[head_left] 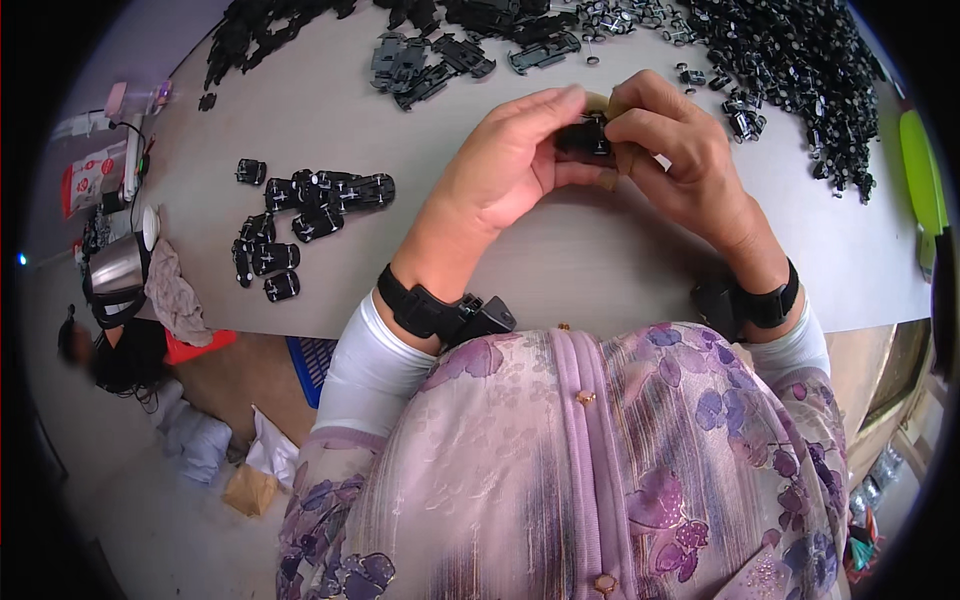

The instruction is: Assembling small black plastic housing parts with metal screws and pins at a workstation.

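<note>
Below the surface's edge, 1 blue slatted basket [312, 370] is peeking out, its contents hidden from view! Above the pale surface [570, 260], the left hand [515, 160] is cupping a small black part [585, 138], the right hand [675, 140] pinching it. Black car-shaped pieces [320, 195] are clustering left, wheeled pieces [780, 60] are crowding far right, and a white bag [270, 450] is lying on the floor [200, 540].

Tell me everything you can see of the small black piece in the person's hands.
The small black piece looks like glossy plastic, with pale glints near its top. It is held by the left hand and right hand above the pale table; they partly hide it, so its full shape, parts and tilt are unclear.
</note>
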Available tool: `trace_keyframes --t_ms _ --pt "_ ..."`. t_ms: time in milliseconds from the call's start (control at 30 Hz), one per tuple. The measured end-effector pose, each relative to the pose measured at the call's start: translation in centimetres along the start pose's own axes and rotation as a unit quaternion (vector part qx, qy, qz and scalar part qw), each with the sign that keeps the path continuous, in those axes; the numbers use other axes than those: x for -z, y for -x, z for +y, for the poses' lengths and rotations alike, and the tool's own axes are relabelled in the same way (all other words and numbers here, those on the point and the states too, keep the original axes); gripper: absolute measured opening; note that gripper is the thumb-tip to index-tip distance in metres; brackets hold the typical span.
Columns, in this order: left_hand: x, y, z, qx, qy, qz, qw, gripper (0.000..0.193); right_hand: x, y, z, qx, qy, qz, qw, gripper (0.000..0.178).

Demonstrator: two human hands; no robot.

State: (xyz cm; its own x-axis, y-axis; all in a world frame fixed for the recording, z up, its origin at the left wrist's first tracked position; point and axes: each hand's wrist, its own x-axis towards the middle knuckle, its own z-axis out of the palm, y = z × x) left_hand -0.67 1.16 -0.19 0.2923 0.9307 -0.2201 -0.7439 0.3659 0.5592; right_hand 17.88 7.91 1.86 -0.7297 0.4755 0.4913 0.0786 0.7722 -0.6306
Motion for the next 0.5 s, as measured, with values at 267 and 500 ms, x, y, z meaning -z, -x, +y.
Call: trace_keyframes --t_ms 267,500 --pt "0.3 0.3 -0.4 -0.03 0.001 -0.02 0.999 0.027 0.5 0.0 -0.5 0.004 0.04 0.051 0.998 0.021" --pt "-0.8 0.7 -0.5 -0.045 -0.095 0.027 0.994 0.026 0.0 -0.4 -0.8 0.06 0.073 0.043 0.995 0.021"
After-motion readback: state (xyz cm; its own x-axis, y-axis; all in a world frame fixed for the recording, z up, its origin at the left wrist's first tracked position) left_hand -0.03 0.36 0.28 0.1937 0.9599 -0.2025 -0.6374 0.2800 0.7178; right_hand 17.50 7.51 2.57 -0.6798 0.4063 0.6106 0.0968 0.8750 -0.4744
